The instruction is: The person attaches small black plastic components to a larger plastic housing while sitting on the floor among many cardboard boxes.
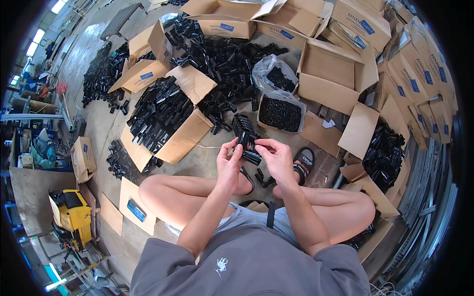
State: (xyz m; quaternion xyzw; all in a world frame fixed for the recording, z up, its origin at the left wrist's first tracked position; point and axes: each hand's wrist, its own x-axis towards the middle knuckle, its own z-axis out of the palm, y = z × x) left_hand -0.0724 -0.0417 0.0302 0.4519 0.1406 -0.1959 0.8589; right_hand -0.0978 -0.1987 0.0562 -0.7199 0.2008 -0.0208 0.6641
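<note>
My left hand [229, 163] grips a black tubular fitting [244, 137] between thumb and fingers, above the floor between my bent legs. Close to its right side, my right hand [277, 159] has thumb and forefinger pinched together; whatever is in the pinch is too small to make out. Another black tube section [252, 157] shows between the two hands, and I cannot tell whether it is part of the held fitting. Just beyond my hands lies a row of black fittings [242, 123]. A few loose black pieces [264, 178] rest by my right foot.
An open carton [183, 141] full of black tubes stands front left, before a large pile of fittings [219, 61]. A box of small black parts [280, 131] and a clear bag [264, 65] lie ahead. Stacked cartons [412, 74] and metal bars [425, 209] line the right; a phone [136, 210] lies left.
</note>
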